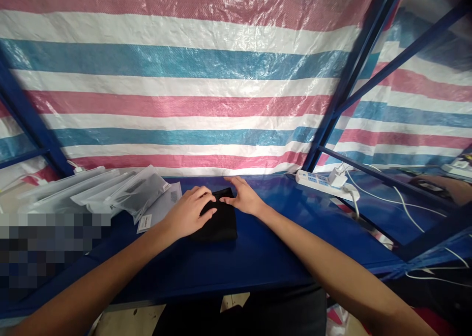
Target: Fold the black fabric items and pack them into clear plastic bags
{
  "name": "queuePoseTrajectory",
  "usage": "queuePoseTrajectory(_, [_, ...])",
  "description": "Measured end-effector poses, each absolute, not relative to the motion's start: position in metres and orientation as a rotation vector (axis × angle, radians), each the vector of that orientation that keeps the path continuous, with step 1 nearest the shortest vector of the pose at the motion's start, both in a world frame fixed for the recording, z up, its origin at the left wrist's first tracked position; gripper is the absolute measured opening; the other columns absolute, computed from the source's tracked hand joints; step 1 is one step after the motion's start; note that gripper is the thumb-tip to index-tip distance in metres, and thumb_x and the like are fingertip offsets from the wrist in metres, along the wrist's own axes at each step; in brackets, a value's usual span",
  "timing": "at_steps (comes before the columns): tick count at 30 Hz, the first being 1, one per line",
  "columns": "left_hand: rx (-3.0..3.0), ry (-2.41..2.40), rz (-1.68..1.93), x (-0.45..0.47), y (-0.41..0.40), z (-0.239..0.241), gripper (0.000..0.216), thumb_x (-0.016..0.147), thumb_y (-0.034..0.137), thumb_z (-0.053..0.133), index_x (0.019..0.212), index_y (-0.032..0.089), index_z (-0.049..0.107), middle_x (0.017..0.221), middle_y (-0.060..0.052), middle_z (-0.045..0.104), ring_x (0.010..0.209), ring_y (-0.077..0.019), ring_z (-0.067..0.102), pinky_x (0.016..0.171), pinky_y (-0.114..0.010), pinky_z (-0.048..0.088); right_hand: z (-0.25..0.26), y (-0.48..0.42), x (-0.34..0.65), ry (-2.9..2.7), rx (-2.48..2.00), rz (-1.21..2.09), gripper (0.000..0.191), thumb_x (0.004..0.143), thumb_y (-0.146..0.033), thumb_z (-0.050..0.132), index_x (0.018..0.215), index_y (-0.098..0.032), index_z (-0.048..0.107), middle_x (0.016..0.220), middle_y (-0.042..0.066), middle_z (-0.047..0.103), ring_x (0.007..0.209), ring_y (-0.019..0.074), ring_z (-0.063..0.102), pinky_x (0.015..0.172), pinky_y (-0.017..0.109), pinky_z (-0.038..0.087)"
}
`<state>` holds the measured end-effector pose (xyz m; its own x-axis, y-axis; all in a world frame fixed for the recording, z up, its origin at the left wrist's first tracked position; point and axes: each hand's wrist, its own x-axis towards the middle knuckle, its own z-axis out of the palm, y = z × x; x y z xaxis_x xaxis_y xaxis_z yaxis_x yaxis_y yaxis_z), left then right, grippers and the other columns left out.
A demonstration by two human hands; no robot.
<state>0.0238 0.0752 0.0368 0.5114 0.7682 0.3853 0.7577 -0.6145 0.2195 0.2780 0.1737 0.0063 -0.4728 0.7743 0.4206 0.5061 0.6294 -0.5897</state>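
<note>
A folded black cloth item (218,224) lies in the middle of the blue table (265,247). My left hand (188,210) rests on its left part with fingers curled down and pressed on the fabric. My right hand (244,197) touches its upper right corner, fingers stretched out and flat. Neither hand lifts the cloth.
Several clear zip bags (106,193) lie fanned out at the left, one with a white label. A white power strip (324,182) with a charger and white cables sits at the right back. A striped tarp (191,80) hangs behind. Blue frame bars (346,80) rise at the right.
</note>
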Motion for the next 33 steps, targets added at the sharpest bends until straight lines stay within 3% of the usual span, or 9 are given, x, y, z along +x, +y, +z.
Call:
queuePoseTrajectory(3, [2.622, 1.418, 0.751, 0.016, 0.078, 0.036, 0.035, 0.11, 0.046, 0.053, 0.135, 0.026, 0.066, 0.141, -0.01, 0.065, 0.13, -0.0304, 0.063, 0.113, -0.047, 0.05, 0.007, 0.172, 0.277, -2.159, -1.066, 0.575, 0.066, 0.099, -0.052, 0.076, 0.154, -0.02, 0.06, 0.149, 0.018, 0.067, 0.136, 0.0346, 0.065, 0.112, 0.05, 0.054])
queuePoseTrajectory(7, [2.399, 1.614, 0.653, 0.003, 0.105, 0.031, 0.052, 0.107, 0.052, 0.054, 0.15, 0.023, 0.058, 0.156, -0.014, 0.061, 0.145, -0.0362, 0.057, 0.12, -0.053, 0.046, 0.005, 0.178, 0.279, -2.221, -1.229, 0.633, 0.073, 0.094, -0.057, 0.08, 0.151, -0.016, 0.062, 0.13, 0.018, 0.075, 0.116, 0.033, 0.073, 0.099, 0.047, 0.058])
queuePoseTrajectory(10, [2.285, 1.616, 0.5, -0.003, 0.13, 0.027, 0.054, 0.104, 0.054, 0.057, 0.146, 0.022, 0.063, 0.153, -0.014, 0.065, 0.143, -0.0363, 0.06, 0.12, -0.051, 0.047, 0.001, 0.185, 0.281, -2.218, -1.234, 0.749, 0.07, 0.091, -0.06, 0.083, 0.143, -0.016, 0.067, 0.119, 0.013, 0.077, 0.103, 0.0284, 0.074, 0.092, 0.043, 0.058])
queuePoseTrajectory(13, [2.276, 1.602, 0.547, 0.0, 0.14, 0.027, 0.047, 0.1, 0.049, 0.063, 0.138, 0.022, 0.068, 0.145, -0.013, 0.071, 0.135, -0.0339, 0.067, 0.115, -0.045, 0.052, -0.001, 0.187, 0.283, -2.182, -1.198, 0.754, 0.065, 0.09, -0.056, 0.085, 0.14, -0.018, 0.069, 0.123, 0.012, 0.076, 0.104, 0.0271, 0.073, 0.093, 0.042, 0.059])
queuePoseTrajectory(16, [2.46, 1.579, 0.756, 0.01, 0.121, 0.035, 0.034, 0.105, 0.04, 0.058, 0.13, 0.023, 0.072, 0.138, -0.012, 0.071, 0.131, -0.0321, 0.066, 0.115, -0.047, 0.051, 0.008, 0.177, 0.284, -2.164, -1.07, 0.528, 0.05, 0.094, -0.048, 0.083, 0.134, -0.021, 0.072, 0.128, 0.013, 0.072, 0.116, 0.0295, 0.069, 0.102, 0.045, 0.056])
queuePoseTrajectory(20, [2.738, 1.198, 0.746, 0.019, 0.065, 0.041, 0.031, 0.114, 0.038, 0.048, 0.128, 0.027, 0.073, 0.129, -0.008, 0.072, 0.121, -0.0266, 0.068, 0.109, -0.043, 0.054, 0.035, 0.143, 0.285, -2.309, -0.716, 0.409, 0.029, 0.1, -0.053, 0.076, 0.11, -0.025, 0.076, 0.113, 0.01, 0.074, 0.114, 0.0286, 0.068, 0.102, 0.043, 0.054])
queuePoseTrajectory(25, [2.811, 1.152, 0.625, 0.008, 0.016, 0.019, 0.039, 0.106, 0.045, 0.067, 0.143, 0.032, 0.069, 0.139, -0.009, 0.069, 0.127, -0.031, 0.066, 0.11, -0.047, 0.057, 0.049, 0.102, 0.283, -2.714, -0.407, 0.48, 0.048, 0.079, -0.063, 0.093, 0.1, -0.026, 0.071, 0.096, 0.004, 0.072, 0.092, 0.0252, 0.067, 0.079, 0.035, 0.051])
queuePoseTrajectory(30, [2.771, 1.25, 0.703, 0.001, 0.016, 0.005, 0.034, 0.112, 0.04, 0.055, 0.142, 0.031, 0.069, 0.136, -0.008, 0.072, 0.124, -0.0282, 0.069, 0.105, -0.042, 0.06, 0.046, 0.103, 0.284, -2.735, -0.436, 0.536, 0.019, 0.096, -0.042, 0.08, 0.104, -0.025, 0.075, 0.096, 0.004, 0.072, 0.088, 0.0219, 0.067, 0.076, 0.033, 0.048])
queuePoseTrajectory(33, [2.64, 1.318, 0.712, 0.004, 0.029, 0.015, 0.033, 0.114, 0.042, 0.049, 0.136, 0.028, 0.07, 0.128, -0.007, 0.076, 0.112, -0.0265, 0.074, 0.096, -0.04, 0.061, 0.045, 0.113, 0.285, -2.606, -0.562, 0.828, 0.02, 0.099, -0.044, 0.076, 0.099, -0.024, 0.073, 0.09, 0.002, 0.072, 0.078, 0.0186, 0.066, 0.071, 0.031, 0.048])
